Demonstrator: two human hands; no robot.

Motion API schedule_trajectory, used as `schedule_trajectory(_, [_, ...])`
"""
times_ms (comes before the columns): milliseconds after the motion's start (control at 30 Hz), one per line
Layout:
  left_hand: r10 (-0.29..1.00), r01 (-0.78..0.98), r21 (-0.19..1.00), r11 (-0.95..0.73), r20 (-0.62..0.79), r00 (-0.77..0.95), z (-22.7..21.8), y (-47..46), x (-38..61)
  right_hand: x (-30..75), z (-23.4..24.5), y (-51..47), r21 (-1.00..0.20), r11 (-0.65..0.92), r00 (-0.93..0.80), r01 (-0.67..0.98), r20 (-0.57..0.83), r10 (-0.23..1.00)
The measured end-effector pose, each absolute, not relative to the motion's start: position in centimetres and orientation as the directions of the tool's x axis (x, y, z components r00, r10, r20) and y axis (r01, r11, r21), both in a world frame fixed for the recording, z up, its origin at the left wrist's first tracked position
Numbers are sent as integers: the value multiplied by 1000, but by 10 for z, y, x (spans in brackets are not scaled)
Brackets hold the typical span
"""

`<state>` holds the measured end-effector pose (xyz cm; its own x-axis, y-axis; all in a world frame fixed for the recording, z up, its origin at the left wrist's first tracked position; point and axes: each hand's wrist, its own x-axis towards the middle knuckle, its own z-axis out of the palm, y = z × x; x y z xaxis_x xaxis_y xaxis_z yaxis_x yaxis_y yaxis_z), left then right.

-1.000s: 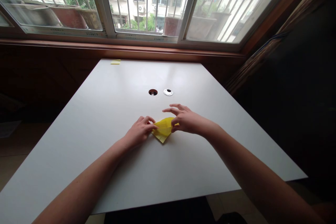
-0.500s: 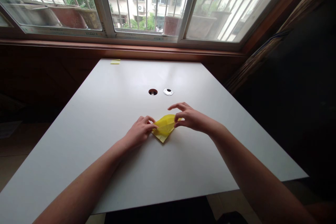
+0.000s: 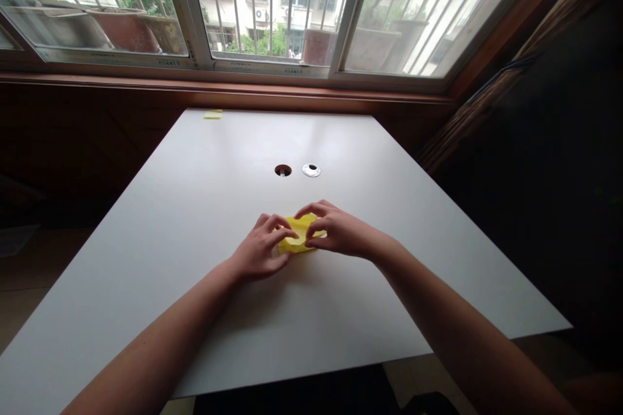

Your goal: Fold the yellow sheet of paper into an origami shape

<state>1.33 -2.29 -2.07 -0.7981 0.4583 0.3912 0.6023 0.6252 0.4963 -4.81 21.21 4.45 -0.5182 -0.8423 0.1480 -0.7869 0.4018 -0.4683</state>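
Observation:
A folded sheet of yellow paper (image 3: pixel 296 245) lies in the middle of the white table, between my two hands. My left hand (image 3: pixel 260 246) is at its left side, with bent fingers on top and the thumb by the near edge. From the right, my right hand (image 3: pixel 338 228) holds the paper, thumb and a finger close together on its right part and another finger arched over the far side. The hands cover both ends of the sheet, so its full outline is hidden.
The white table (image 3: pixel 195 194) has a round cable hole (image 3: pixel 283 170), with a ring-shaped cover (image 3: pixel 311 170) lying beside it. A small yellow piece (image 3: pixel 213 115) lies at the far left edge. Beyond stands a barred window (image 3: pixel 272 6); dark cloth (image 3: pixel 487 84) hangs on the right.
My right hand has moved left and slightly nearer. The paper's near corner, pointing toward me before, has been turned up, and the sheet looks shorter. My left thumb has moved to the near edge.

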Motion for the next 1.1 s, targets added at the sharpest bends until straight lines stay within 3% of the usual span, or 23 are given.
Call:
schedule_trajectory(300, [443, 564, 495, 661, 350, -825, -34, -12, 11, -45, 49, 200, -427, 369, -479, -826, 183, -859])
schedule_trajectory(700, [418, 512, 592, 622, 301, -857, -34, -12, 9, -49, 41, 201, -451, 400, -512, -798, 158, -844])
schedule_trajectory(1100, [419, 533, 536, 655, 328, -846, -40, -15, 8, -55, 41, 222, -496, 420, -526, -760, 89, -846])
